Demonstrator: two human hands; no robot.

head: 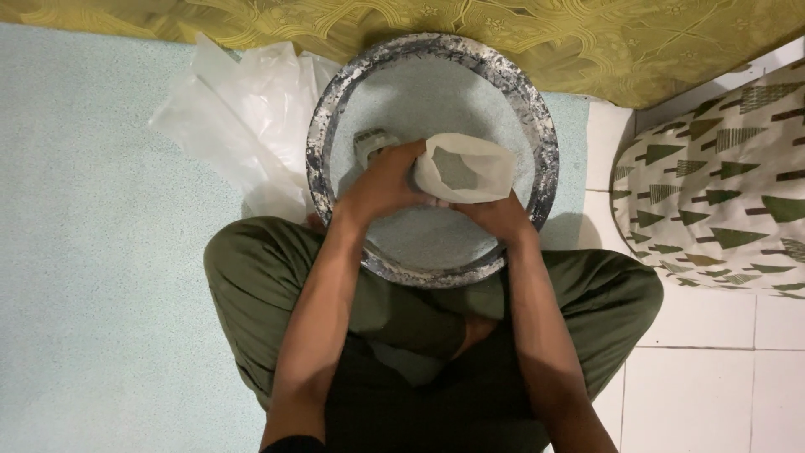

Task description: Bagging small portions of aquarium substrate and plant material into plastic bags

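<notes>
Floor scene: small plastic bag (464,168) being filled over round basin (537,126) of pale grain.
Bag held open, part full, by closed left hand (381,180) and right hand (499,214); basin mostly full; empty bags (243,117) beside its left rim.

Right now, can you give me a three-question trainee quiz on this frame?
1. True or false: the small plastic bag is held open over the round basin.
2. Which hand touches the small scoop? A) left hand B) right hand
3. What lies on the floor left of the basin?

Key: 1 true. 2 A. 3 a pile of clear plastic bags.
</notes>
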